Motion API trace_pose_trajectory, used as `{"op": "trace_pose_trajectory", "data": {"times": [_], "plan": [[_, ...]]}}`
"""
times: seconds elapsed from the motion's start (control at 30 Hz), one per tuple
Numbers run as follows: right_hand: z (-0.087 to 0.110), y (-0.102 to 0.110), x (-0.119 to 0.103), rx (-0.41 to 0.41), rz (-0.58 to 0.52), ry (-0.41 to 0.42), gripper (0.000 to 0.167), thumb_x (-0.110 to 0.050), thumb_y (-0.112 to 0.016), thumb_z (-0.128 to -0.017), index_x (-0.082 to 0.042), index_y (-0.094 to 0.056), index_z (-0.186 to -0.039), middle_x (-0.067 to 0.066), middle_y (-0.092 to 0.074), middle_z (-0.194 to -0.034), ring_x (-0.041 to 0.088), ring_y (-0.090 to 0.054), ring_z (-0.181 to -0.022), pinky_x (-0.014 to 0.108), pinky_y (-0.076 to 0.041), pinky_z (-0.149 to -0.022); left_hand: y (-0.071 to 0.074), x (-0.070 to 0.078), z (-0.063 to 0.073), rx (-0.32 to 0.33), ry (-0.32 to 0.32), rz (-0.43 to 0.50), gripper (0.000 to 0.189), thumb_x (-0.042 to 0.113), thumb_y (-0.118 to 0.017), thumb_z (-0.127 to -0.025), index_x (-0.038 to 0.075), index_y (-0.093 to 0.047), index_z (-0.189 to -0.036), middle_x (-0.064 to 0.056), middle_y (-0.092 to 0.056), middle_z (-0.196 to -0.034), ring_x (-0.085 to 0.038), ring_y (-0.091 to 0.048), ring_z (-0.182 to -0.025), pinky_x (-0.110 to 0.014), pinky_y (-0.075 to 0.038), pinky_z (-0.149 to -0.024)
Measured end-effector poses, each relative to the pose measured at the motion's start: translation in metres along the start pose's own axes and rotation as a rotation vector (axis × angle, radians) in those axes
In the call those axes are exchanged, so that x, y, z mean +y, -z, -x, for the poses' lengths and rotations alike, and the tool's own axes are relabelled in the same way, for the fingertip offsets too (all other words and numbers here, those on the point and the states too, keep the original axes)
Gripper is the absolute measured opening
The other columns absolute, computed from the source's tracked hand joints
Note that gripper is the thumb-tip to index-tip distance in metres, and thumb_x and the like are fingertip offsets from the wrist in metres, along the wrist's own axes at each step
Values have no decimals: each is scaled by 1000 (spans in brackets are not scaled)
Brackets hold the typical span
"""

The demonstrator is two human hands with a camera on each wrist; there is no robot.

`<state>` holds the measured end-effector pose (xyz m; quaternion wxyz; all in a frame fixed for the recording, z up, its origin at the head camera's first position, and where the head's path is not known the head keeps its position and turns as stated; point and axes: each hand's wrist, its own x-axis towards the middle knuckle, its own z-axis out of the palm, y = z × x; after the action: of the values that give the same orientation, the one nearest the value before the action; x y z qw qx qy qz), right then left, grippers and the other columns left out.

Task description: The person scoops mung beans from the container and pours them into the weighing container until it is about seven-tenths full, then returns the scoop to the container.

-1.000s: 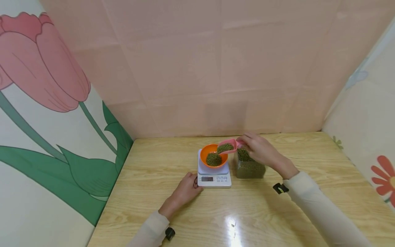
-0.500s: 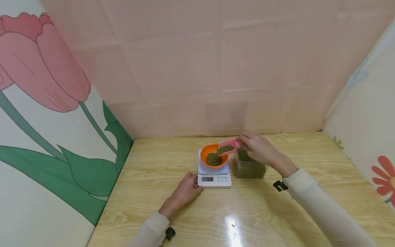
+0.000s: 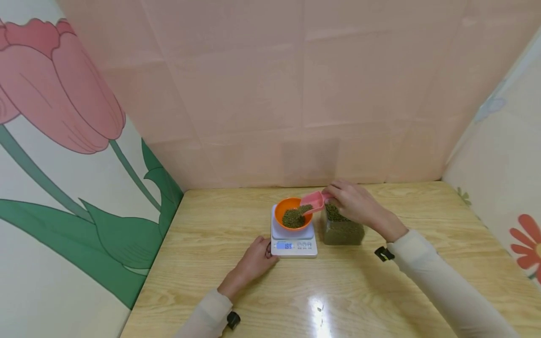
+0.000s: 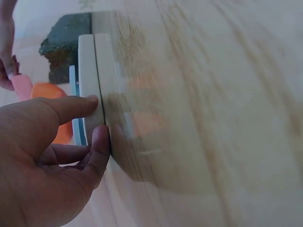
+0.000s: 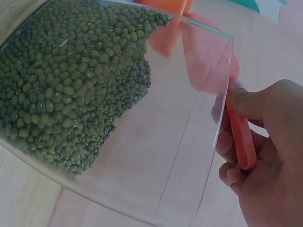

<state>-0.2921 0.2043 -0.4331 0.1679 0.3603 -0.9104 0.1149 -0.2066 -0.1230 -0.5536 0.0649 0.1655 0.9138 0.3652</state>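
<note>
My right hand grips the handle of a pink scoop, which tilts over the right rim of an orange bowl. Green mung beans lie heaped in the bowl, and more spill from the scoop's lip onto them. Under the bowl is a white kitchen scale, its lit display reading about 189. At the scale's front left corner, my left hand holds the edge between thumb and curled fingers. A clear box of mung beans stands right of the scale, below my right hand.
The wooden table meets a pink covered wall behind the scale. Painted tulips decorate the left wall. A few small specks lie near the glare at the front.
Beans have slid from the pink scoop into the orange bowl, leaving less in the scoop. The scale's display has lit up blue. Both hands stay nearly in place.
</note>
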Motion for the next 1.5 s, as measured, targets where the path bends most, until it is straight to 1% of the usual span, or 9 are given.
{"op": "trace_pose_trajectory", "data": {"times": [0.23,0.5,0.73,1.03,1.2,1.33,1.5], "plan": [[-1,0,-2,26,4,31,14,-11,-78,-97,-7,-76,-110,7,-71,-103,23,-64,-89,39,-56,-70,1,2,2,-7,10,16,34,14,-76,-99,4,-69,-131,-3,-51,-95,-13,-45,-86,-20,-37,-66],[-3,3,-5,7,9,20,15,-10,-78,-97,-7,-77,-111,7,-72,-103,22,-64,-86,37,-56,-69,1,2,2,-7,3,10,33,14,-76,-99,6,-69,-131,-4,-52,-95,-13,-44,-87,-21,-37,-67],[-4,4,-5,6,29,27,17,-14,-80,-95,-5,-76,-110,8,-71,-100,21,-61,-82,36,-54,-67,1,2,2,-7,10,18,36,14,-76,-99,5,-69,-133,-4,-52,-97,-14,-45,-88,-20,-38,-67],[-1,3,-2,14,43,46,15,-15,-79,-95,-6,-75,-107,6,-66,-95,14,-53,-71,28,-45,-57,1,2,3,-5,2,13,34,14,-75,-99,4,-69,-131,-4,-51,-94,-14,-44,-87,-21,-37,-67],[0,5,1,-20,48,10,19,-16,-75,-96,-7,-73,-112,5,-66,-96,13,-50,-69,27,-42,-55,1,3,3,-1,6,9,35,14,-75,-99,4,-69,-132,-4,-52,-95,-14,-44,-88,-21,-37,-67],[0,8,2,-49,38,-26,21,-17,-72,-96,-8,-71,-114,5,-67,-98,14,-53,-72,28,-43,-55,1,3,3,-3,11,11,36,15,-76,-99,4,-69,-133,-5,-52,-96,-14,-44,-88,-21,-37,-68],[2,11,1,-32,26,-25,21,-18,-72,-94,-9,-70,-113,5,-68,-97,15,-54,-71,28,-42,-54,1,3,2,-4,13,11,37,15,-76,-99,4,-69,-133,-5,-51,-96,-14,-44,-87,-21,-37,-67]]}}
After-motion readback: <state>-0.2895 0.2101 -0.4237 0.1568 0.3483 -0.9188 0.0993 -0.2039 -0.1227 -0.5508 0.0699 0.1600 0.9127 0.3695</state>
